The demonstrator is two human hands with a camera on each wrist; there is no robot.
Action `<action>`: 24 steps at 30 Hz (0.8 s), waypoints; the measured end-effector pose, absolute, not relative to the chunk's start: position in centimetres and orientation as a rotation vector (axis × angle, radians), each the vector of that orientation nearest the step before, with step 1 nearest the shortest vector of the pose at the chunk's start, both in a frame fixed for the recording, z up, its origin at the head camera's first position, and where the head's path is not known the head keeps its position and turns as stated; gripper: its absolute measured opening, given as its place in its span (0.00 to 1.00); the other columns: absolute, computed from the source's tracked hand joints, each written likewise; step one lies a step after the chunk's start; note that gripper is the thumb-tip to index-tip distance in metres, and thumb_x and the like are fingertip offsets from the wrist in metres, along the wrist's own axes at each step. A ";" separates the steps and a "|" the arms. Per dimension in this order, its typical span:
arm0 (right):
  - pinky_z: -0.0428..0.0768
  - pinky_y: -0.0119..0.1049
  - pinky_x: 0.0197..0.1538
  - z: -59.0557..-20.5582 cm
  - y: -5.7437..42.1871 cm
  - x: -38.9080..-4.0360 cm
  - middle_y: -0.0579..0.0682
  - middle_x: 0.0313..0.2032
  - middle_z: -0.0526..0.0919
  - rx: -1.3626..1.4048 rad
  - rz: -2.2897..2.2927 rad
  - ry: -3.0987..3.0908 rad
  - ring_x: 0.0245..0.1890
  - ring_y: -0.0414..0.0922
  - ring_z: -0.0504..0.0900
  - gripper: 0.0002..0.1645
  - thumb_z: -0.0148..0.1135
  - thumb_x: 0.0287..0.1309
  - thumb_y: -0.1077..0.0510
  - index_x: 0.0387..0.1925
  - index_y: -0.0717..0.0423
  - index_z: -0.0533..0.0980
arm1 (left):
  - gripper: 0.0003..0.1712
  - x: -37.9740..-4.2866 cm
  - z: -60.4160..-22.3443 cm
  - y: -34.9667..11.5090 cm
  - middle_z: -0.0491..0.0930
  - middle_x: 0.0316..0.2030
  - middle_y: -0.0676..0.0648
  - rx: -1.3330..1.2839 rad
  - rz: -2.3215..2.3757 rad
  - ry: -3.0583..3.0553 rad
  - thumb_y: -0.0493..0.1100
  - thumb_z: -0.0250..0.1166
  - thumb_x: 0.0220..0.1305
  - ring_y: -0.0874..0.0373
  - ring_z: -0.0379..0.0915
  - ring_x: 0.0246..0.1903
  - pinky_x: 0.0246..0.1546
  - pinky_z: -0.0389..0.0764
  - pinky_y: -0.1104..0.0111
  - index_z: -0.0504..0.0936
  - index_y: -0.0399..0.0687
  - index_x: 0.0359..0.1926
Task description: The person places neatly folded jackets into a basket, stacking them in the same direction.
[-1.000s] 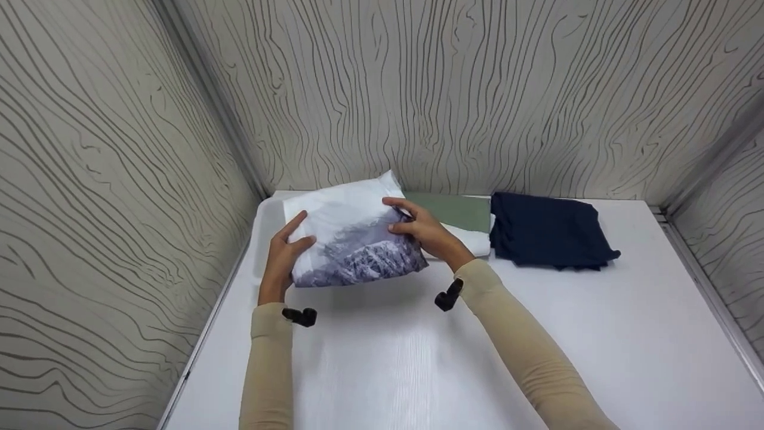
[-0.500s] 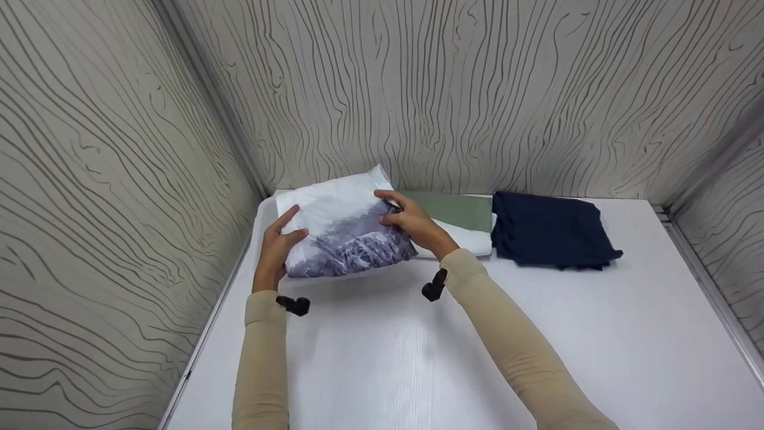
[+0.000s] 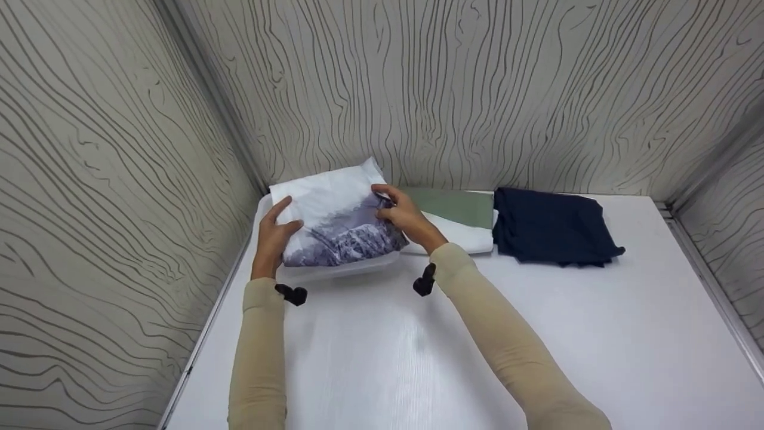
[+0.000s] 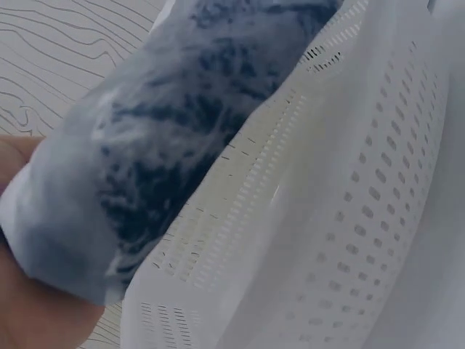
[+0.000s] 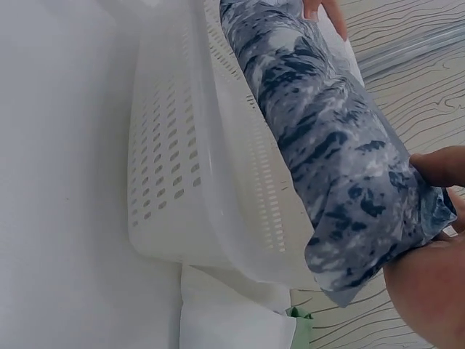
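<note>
— Two hands on that folded printed shirt [image 3: 337, 224], am I seeing right?

— Yes. Her left hand [image 3: 271, 236] grips its left edge, thumb curled over the top; the right hand [image 3: 401, 216] pinches the right edge, fingers [image 3: 382, 192] bent round the fabric.

— Where's the shirt?

— Right over the white perforated basket [image 5: 196, 182], its lower edge at the rim, in the far left corner of the desk [image 3: 418, 346].

— And beside the basket?

— A green-and-white folded garment [image 3: 456, 218] just right of it, then a dark navy one [image 3: 552, 227].
</note>
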State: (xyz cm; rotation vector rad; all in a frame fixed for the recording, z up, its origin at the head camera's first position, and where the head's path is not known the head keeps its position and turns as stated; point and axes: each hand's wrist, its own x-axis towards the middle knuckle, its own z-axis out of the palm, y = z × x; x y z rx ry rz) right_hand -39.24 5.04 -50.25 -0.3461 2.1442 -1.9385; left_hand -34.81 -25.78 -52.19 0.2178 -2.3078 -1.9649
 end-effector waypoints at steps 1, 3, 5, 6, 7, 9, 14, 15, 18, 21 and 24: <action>0.65 0.50 0.80 -50.3 4.9 -39.2 0.54 0.81 0.65 -0.349 -1.932 2.157 0.84 0.52 0.56 0.41 0.60 0.63 0.74 0.77 0.54 0.70 | 0.37 -34.9 -52.1 -25.8 0.54 0.85 0.46 0.225 -1.952 -2.301 0.34 0.66 0.73 0.47 0.42 0.85 0.80 0.62 0.49 0.70 0.54 0.80; 0.62 0.50 0.82 -50.4 4.6 -39.2 0.54 0.80 0.65 -0.351 -1.920 2.190 0.84 0.52 0.56 0.40 0.60 0.65 0.74 0.77 0.54 0.70 | 0.34 -35.0 -52.1 -25.8 0.57 0.84 0.43 0.250 -1.929 -2.283 0.34 0.66 0.73 0.46 0.45 0.85 0.79 0.64 0.49 0.73 0.51 0.77; 0.61 0.50 0.83 -50.5 4.3 -39.2 0.55 0.80 0.66 -0.353 -1.907 2.236 0.84 0.52 0.57 0.39 0.60 0.66 0.73 0.77 0.54 0.70 | 0.31 -35.2 -52.2 -25.8 0.60 0.82 0.41 0.275 -1.918 -2.267 0.34 0.65 0.73 0.46 0.50 0.84 0.77 0.67 0.50 0.76 0.48 0.75; 0.60 0.50 0.83 -50.6 4.1 -39.1 0.55 0.80 0.67 -0.352 -1.899 2.259 0.84 0.52 0.57 0.38 0.60 0.67 0.73 0.77 0.54 0.70 | 0.30 -35.2 -52.3 -25.8 0.61 0.82 0.40 0.287 -1.920 -2.259 0.34 0.65 0.73 0.46 0.52 0.83 0.76 0.69 0.50 0.77 0.47 0.74; 0.60 0.50 0.83 -50.7 3.9 -39.1 0.55 0.79 0.67 -0.353 -1.892 2.276 0.84 0.53 0.58 0.38 0.60 0.67 0.72 0.77 0.54 0.70 | 0.29 -35.3 -52.4 -25.8 0.62 0.81 0.39 0.299 -1.924 -2.256 0.34 0.65 0.73 0.46 0.54 0.82 0.75 0.70 0.51 0.78 0.46 0.73; 0.60 0.51 0.83 -50.9 3.6 -39.0 0.55 0.79 0.67 -0.365 -1.869 2.304 0.84 0.53 0.58 0.38 0.59 0.68 0.72 0.77 0.54 0.70 | 0.29 -35.3 -52.6 -26.0 0.63 0.81 0.39 0.326 -1.930 -2.258 0.34 0.65 0.73 0.47 0.58 0.80 0.72 0.72 0.54 0.78 0.45 0.73; 0.59 0.50 0.84 -51.3 3.2 -38.8 0.55 0.80 0.66 -0.388 -1.797 2.346 0.84 0.53 0.58 0.39 0.57 0.68 0.72 0.79 0.54 0.67 | 0.34 -35.2 -53.2 -26.3 0.60 0.82 0.42 0.356 -1.960 -2.316 0.33 0.58 0.71 0.55 0.71 0.54 0.48 0.73 0.67 0.74 0.50 0.77; 0.59 0.50 0.84 -51.4 3.1 -38.8 0.55 0.80 0.66 -0.388 -1.781 2.358 0.84 0.53 0.58 0.39 0.56 0.69 0.72 0.79 0.53 0.67 | 0.36 -35.2 -53.3 -26.4 0.60 0.82 0.43 0.353 -1.959 -2.330 0.32 0.57 0.69 0.57 0.70 0.44 0.41 0.71 0.69 0.73 0.51 0.78; 0.61 0.50 0.83 -51.7 2.9 -38.8 0.55 0.80 0.66 -0.382 -1.735 2.410 0.83 0.53 0.59 0.39 0.55 0.69 0.72 0.79 0.51 0.67 | 0.40 -35.2 -53.5 -26.6 0.57 0.83 0.43 0.325 -1.951 -2.356 0.29 0.55 0.67 0.62 0.56 0.26 0.28 0.64 0.71 0.70 0.52 0.79; 0.76 0.46 0.68 -51.9 2.6 -38.7 0.54 0.80 0.66 -0.364 -1.698 2.431 0.74 0.52 0.73 0.39 0.53 0.70 0.72 0.79 0.49 0.67 | 0.41 -35.4 -53.9 -26.6 0.57 0.84 0.43 0.304 -1.918 -2.371 0.27 0.54 0.68 0.66 0.51 0.18 0.22 0.62 0.73 0.69 0.52 0.80; 0.78 0.37 0.42 -52.1 2.4 -38.4 0.52 0.80 0.66 -0.340 -1.676 2.406 0.51 0.47 0.81 0.39 0.50 0.71 0.73 0.79 0.46 0.68 | 0.41 -35.6 -54.5 -26.5 0.57 0.83 0.43 0.294 -1.900 -2.383 0.25 0.53 0.68 0.65 0.52 0.20 0.22 0.62 0.73 0.68 0.49 0.80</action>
